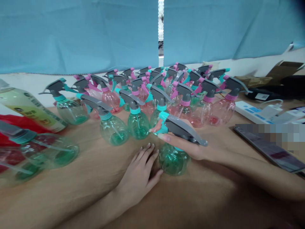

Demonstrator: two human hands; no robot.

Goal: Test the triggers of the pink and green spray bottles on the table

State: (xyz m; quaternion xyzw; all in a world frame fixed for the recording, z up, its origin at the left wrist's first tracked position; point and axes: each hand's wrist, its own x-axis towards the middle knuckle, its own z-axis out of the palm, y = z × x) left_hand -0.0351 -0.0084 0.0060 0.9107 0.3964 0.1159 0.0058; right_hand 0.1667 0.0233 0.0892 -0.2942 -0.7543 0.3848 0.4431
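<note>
A clear green spray bottle (174, 160) with a grey and turquoise trigger head stands upright on the wooden table (114, 197). My right hand (188, 144) is closed around its neck, just below the trigger head, with the thumb and a finger toward the turquoise trigger. My left hand (143, 175) lies palm down on the table just left of the bottle, fingers stretched out. Its thumb tip is close to the bottle's base; I cannot tell whether they touch. Right behind the hands are more green spray bottles, among them one upright bottle (138, 124) and a tilted-looking one (114, 130).
Several pink spray bottles (221, 111) and green ones crowd the back. At left, spray bottles (54, 149) lie near a red bag (26, 122) and a labelled bottle (35, 106). A phone (269, 148), a power strip (252, 113) and a cardboard box (283, 74) are at right.
</note>
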